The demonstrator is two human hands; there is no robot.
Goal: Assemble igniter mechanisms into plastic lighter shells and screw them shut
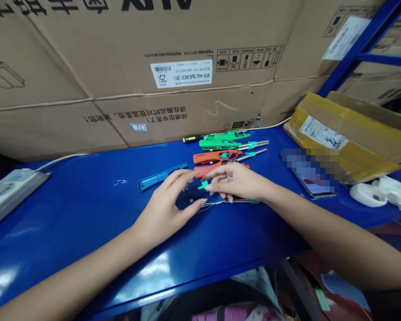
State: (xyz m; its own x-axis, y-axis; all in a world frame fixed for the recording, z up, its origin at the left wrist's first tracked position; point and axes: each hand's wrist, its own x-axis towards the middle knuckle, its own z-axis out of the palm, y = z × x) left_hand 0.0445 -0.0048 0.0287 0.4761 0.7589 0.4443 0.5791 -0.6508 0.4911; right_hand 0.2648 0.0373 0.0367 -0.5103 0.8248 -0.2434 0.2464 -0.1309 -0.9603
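Observation:
My right hand (239, 182) is closed, pinching a small green plastic piece (203, 185) between thumb and fingertips. Facing it, my left hand (163, 207) is open, thumb and fingers apart, with nothing seen in it. Below the fingertips lie thin white wires (214, 203) and a metal lighter tube (242, 201); the blue part there is mostly hidden by my hands. A blue half shell of a lighter (160, 178) rests beyond my left hand. Orange lighter shells (214, 156) and green lighter shells (217, 144), some with metal tubes, lie in a row behind.
A black and yellow screwdriver (192, 139) lies by the green shells. Several tiny white pins (120, 182) are at left, near a power strip (18, 189). To the right are a phone (316, 178), a taped carton (350, 138) and white tissue (396, 194). Large cardboard (120, 49) stands behind the blue table (120, 254).

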